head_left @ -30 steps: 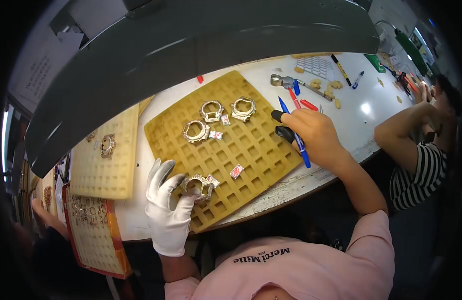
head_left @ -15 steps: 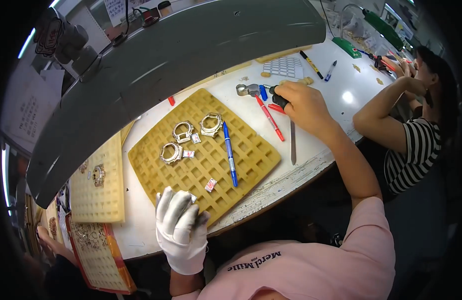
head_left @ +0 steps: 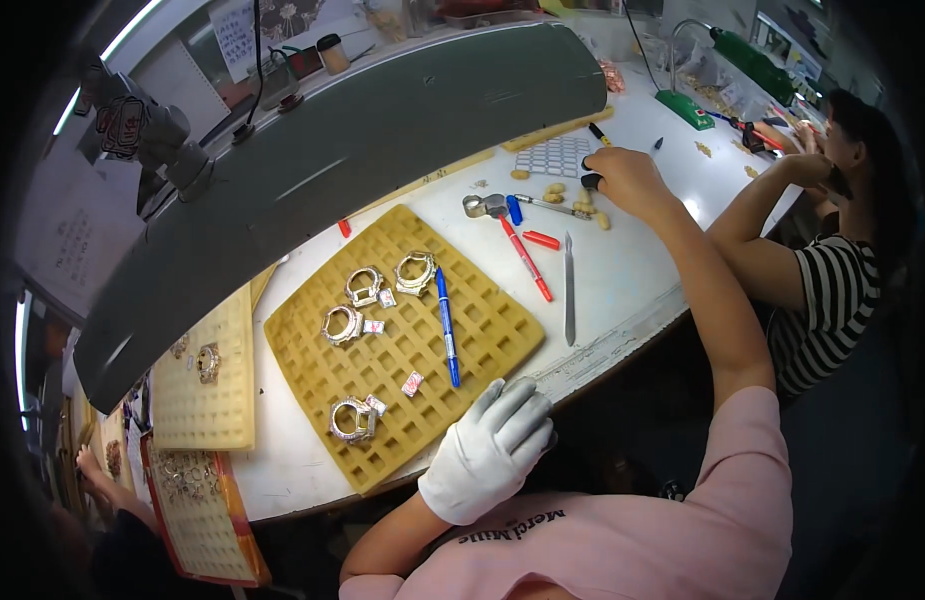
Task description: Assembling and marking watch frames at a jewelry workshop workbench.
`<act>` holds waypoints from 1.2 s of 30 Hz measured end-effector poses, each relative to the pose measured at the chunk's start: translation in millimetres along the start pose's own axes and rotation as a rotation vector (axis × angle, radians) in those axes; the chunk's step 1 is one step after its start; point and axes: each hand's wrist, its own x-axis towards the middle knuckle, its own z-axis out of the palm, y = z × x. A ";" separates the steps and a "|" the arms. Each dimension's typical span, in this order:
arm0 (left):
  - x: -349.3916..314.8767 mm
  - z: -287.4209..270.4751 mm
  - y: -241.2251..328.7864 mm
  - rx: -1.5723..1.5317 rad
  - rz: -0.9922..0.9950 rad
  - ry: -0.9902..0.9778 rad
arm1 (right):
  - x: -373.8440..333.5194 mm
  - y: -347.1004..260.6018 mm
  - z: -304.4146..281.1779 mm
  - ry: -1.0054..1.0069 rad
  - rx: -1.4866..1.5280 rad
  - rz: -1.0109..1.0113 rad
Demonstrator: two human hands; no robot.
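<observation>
My left hand point(head_left: 488, 455), in a white glove with greyed fingertips, hovers by the table's front edge, fingers loosely bent and side by side; nothing shows in it. Beyond it lies a yellow gridded rubber mat point(head_left: 493, 340) bearing several silvery watch cases point(head_left: 353, 420), small printed tags point(head_left: 412, 384) and a blue marker pen point(head_left: 448, 330). Black covers sit on the thumb and forefinger of my right hand point(head_left: 628, 183), which reaches over a white grid sheet point(head_left: 551, 158). Its two covered tips are apart, with nothing visible between them. Peanut-like pieces point(head_left: 585, 208) lie just below.
A slim silver tool point(head_left: 548, 204), red pen point(head_left: 526, 260), red cap point(head_left: 541, 239), flat metal blade point(head_left: 569, 290) and silver ring-headed item point(head_left: 485, 206) lie right of the mat. A large grey lamp hood point(head_left: 383, 130) hangs across the back. Another person point(head_left: 833, 260) works at right.
My left hand has moved right off the mat's near corner, uncovering a watch case there. My right hand has moved away up and right, revealing the slim silver tool and peanut-like pieces.
</observation>
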 end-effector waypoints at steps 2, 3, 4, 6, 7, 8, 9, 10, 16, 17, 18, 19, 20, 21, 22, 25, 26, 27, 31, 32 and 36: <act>-2.3 8.1 -1.4 -0.031 0.012 -0.052 | 5.8 2.1 6.7 -0.016 -0.110 -0.089; -3.3 12.4 -2.9 -0.019 0.037 -0.048 | 10.0 3.5 9.6 -0.069 -0.149 -0.095; -3.2 16.5 -4.0 -0.018 0.033 -0.038 | 15.9 4.0 13.8 -0.063 -0.146 -0.104; -2.1 15.8 -4.3 -0.025 0.034 -0.060 | 24.5 -1.8 18.2 -0.061 -0.146 -0.123; -3.0 17.8 -4.3 -0.023 0.022 -0.048 | 29.0 -4.5 20.6 -0.081 -0.157 -0.121; -3.8 19.2 -5.1 -0.021 0.014 -0.036 | 35.8 -6.8 22.2 -0.078 -0.154 -0.122; -2.9 16.8 -4.8 -0.014 0.015 -0.050 | 43.8 -8.4 24.2 -0.151 -0.234 -0.147; -3.9 18.3 -4.8 -0.011 0.008 -0.054 | 49.5 -10.4 25.8 -0.225 -0.315 -0.172; -6.2 20.5 -4.2 0.015 -0.019 -0.063 | 63.0 -16.1 23.9 -0.271 -0.498 -0.278; -6.0 21.6 -3.6 0.007 -0.027 -0.054 | 62.4 -10.0 26.3 -0.208 -0.472 -0.275; -5.1 22.2 -3.8 0.014 -0.011 -0.048 | 64.7 -0.4 28.8 -0.190 -0.466 -0.242; -4.4 23.4 -3.9 0.011 -0.015 -0.041 | 68.2 11.5 29.2 -0.193 -0.476 -0.233; -5.1 24.1 -4.1 0.007 -0.023 -0.038 | 70.4 17.2 26.0 -0.062 -0.363 -0.220; -4.8 23.0 -4.6 0.012 -0.007 -0.034 | 72.0 24.2 22.1 0.069 -0.252 -0.204; -4.5 22.9 -4.6 0.014 -0.008 -0.029 | 74.2 34.3 15.0 0.122 -0.243 -0.181; -5.0 21.7 -5.2 0.011 -0.019 -0.011 | 61.7 19.7 -43.6 0.157 -0.269 -0.084; -4.6 24.4 -5.3 0.011 -0.024 0.004 | 56.6 28.2 -49.7 0.322 -0.250 -0.154; -2.5 24.1 -3.6 0.007 -0.032 0.012 | 50.3 37.1 -56.5 0.485 -0.232 -0.225; 1.4 23.3 -2.2 -0.010 -0.057 0.026 | -14.7 28.6 -90.5 0.523 -0.187 -0.254; 3.1 24.5 -3.2 -0.016 -0.051 0.030 | -37.0 21.8 -91.0 0.560 -0.189 -0.336; 10.3 15.9 3.2 0.012 -0.066 -0.047 | -123.4 -28.3 -86.7 0.379 -0.197 -0.481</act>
